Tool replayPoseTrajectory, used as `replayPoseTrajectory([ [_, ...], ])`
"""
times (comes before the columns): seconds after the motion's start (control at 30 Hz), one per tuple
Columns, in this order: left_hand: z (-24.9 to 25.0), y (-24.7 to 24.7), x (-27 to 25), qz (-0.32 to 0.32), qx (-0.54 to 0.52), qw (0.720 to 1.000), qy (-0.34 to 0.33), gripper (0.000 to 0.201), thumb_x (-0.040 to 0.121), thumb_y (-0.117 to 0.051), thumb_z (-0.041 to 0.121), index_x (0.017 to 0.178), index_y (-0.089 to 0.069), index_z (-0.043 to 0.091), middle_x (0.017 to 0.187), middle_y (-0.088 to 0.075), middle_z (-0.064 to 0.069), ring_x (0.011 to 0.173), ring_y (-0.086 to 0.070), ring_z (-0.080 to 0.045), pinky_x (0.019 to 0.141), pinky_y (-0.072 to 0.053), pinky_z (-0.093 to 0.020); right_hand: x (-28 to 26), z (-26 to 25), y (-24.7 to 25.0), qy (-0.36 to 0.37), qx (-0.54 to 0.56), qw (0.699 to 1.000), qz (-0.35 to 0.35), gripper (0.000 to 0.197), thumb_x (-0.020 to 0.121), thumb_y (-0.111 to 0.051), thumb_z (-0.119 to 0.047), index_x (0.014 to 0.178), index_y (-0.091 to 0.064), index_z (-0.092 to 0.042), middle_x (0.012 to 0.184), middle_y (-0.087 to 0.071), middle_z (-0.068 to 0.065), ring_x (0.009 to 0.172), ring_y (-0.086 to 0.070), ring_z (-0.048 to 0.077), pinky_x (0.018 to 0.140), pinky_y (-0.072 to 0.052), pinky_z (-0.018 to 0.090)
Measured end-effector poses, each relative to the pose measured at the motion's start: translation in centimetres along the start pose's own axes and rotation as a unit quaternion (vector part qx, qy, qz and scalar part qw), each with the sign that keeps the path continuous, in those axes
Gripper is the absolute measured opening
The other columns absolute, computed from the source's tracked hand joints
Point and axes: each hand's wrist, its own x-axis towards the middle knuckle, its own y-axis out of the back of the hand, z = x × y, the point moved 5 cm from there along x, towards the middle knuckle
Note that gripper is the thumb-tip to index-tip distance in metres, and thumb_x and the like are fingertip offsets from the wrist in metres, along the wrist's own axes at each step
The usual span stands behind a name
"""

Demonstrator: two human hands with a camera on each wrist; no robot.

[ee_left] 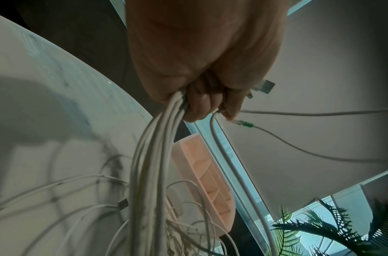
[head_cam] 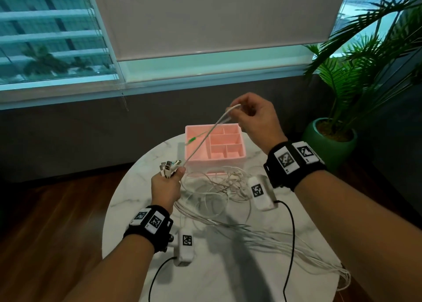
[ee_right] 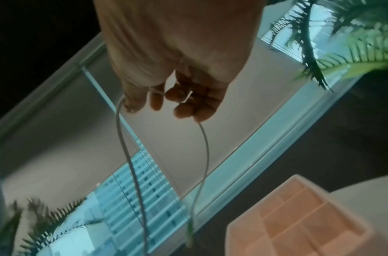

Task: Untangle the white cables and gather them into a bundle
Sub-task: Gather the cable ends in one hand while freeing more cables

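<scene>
Left hand (head_cam: 166, 187) around white cables (head_cam: 210, 219)

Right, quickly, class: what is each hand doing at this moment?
Left hand: closed, gripping a bunch of white cables near their plugs.
Right hand: closed, pinching one white cable lifted above the pink organiser.

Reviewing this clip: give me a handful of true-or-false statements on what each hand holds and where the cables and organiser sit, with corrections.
1. The left hand grips several white cables' plug ends. True.
2. The right hand is empty. False: it pinches a raised loop of white cable.
3. The pink plastic compartment organiser holds coiled cables. False: its compartments look empty.
4. A tangle of loose white cables lies on the round white marble table. True.
5. A green-tipped connector dangles from the raised cable. True.
</scene>
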Motion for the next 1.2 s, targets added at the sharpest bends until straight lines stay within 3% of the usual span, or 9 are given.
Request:
replayPoseTrajectory([
  [0.1, -0.2, 0.6, 0.1, 0.007, -0.014, 1.0, 0.007, 0.013, 0.092, -0.073, 0.012, 0.085, -0.062, 0.012, 0.055, -0.038, 0.003, 0.035, -0.028, -0.01, 0.04, -0.025, -0.018, -0.5, 3.2, 0.6, -0.122, -0.022, 0.992, -0.006, 0.028, 0.09, -0.07, -0.038, 0.1, -0.064, -0.013, 0.084, -0.069, 0.009, 0.066, -0.066, 0.026, 0.061, -0.058, 0.036],
  [0.2, -1.0, 1.2, 0.1, 0.014, -0.032, 0.999, 0.019, 0.012, 0.092, -0.072, 0.01, 0.088, -0.061, 0.013, 0.062, -0.036, -0.002, 0.038, -0.025, -0.009, 0.039, -0.023, -0.018, -1.5, 7.0, 2.0, -0.205, -0.018, 0.979, 0.01, 0.016, 0.091, -0.068, -0.024, 0.1, -0.06, -0.014, 0.09, -0.073, 0.009, 0.065, -0.07, 0.02, 0.062, -0.055, 0.035],
  [0.43, -1.1, 0.7, -0.5, -0.01, -0.014, 1.0, 0.018, 0.013, 0.091, -0.074, 0.012, 0.086, -0.062, 0.013, 0.055, -0.036, 0.003, 0.037, -0.027, -0.009, 0.039, -0.023, -0.018, -2.8, 10.4, 8.4, -0.138, -0.096, 0.983, 0.07, 0.021, 0.093, -0.054, 0.0, 0.093, -0.069, -0.015, 0.095, -0.072, 0.008, 0.069, -0.066, 0.013, 0.056, -0.049, 0.017],
  [0.57, 0.0, -0.2, -0.7, -0.024, -0.04, 0.999, 0.012, 0.007, 0.093, -0.072, 0.01, 0.097, -0.067, 0.008, 0.057, -0.034, 0.002, 0.037, -0.024, -0.009, 0.038, -0.02, -0.018, -4.2, 12.4, 12.4, -0.162, -0.154, 0.969, 0.102, 0.03, 0.089, -0.05, 0.002, 0.085, -0.068, -0.022, 0.088, -0.073, 0.01, 0.067, -0.067, 0.02, 0.058, -0.049, 0.028],
  [0.7, 0.7, 0.3, -0.6, -0.011, -0.057, 0.998, 0.005, 0.016, 0.098, -0.066, 0.02, 0.09, -0.07, 0.007, 0.049, -0.031, 0.009, 0.041, -0.02, -0.008, 0.04, -0.017, -0.018, -8.0, 15.5, 19.2, -0.286, -0.151, 0.923, 0.207, 0.019, 0.097, -0.048, -0.008, 0.1, -0.065, -0.016, 0.095, -0.071, 0.012, 0.076, -0.068, 0.027, 0.066, -0.053, 0.039],
  [0.87, 1.0, 0.6, -0.8, 0.017, -0.091, 0.996, 0.009, 0.025, 0.101, -0.062, 0.03, 0.088, -0.069, 0.009, 0.051, -0.029, 0.007, 0.04, -0.021, -0.007, 0.039, -0.018, -0.017, -16.9, 20.8, 27.6, -0.464, -0.179, 0.816, 0.294, 0.023, 0.097, -0.049, -0.007, 0.115, -0.062, -0.014, 0.104, -0.068, 0.021, 0.086, -0.067, 0.037, 0.073, -0.055, 0.046],
  [1.0, 0.9, 0.2, -0.9, 0.02, -0.1, 0.995, 0.015, 0.031, 0.102, -0.06, 0.033, 0.085, -0.066, 0.009, 0.053, -0.031, 0.005, 0.04, -0.022, -0.007, 0.04, -0.018, -0.017, -22.1, 24.5, 28.3, -0.583, -0.192, 0.76, 0.212, 0.017, 0.097, -0.047, -0.004, 0.111, -0.057, -0.001, 0.105, -0.065, 0.032, 0.069, -0.061, 0.034, 0.06, -0.05, 0.041],
  [1.1, 0.9, -0.4, -1.1, 0.022, -0.11, 0.993, 0.021, 0.038, 0.102, -0.059, 0.037, 0.075, -0.059, 0.011, 0.05, -0.032, 0.006, 0.039, -0.023, -0.008, 0.04, -0.018, -0.017, -20.6, 25.0, 24.9, -0.595, -0.267, 0.748, 0.124, 0.03, 0.091, -0.054, -0.013, 0.111, -0.06, 0.008, 0.093, -0.063, 0.028, 0.074, -0.059, 0.036, 0.077, -0.054, 0.049],
  [1.2, 1.3, -0.9, -1.4, 0.025, -0.117, 0.992, 0.027, 0.041, 0.101, -0.059, 0.039, 0.071, -0.052, 0.013, 0.05, -0.032, 0.006, 0.039, -0.023, -0.008, 0.04, -0.018, -0.016, -15.5, 22.3, 18.5, -0.483, -0.34, 0.806, 0.039, 0.034, 0.091, -0.06, -0.021, 0.119, -0.06, 0.0, 0.119, -0.062, 0.025, 0.1, -0.06, 0.04, 0.09, -0.049, 0.039],
])
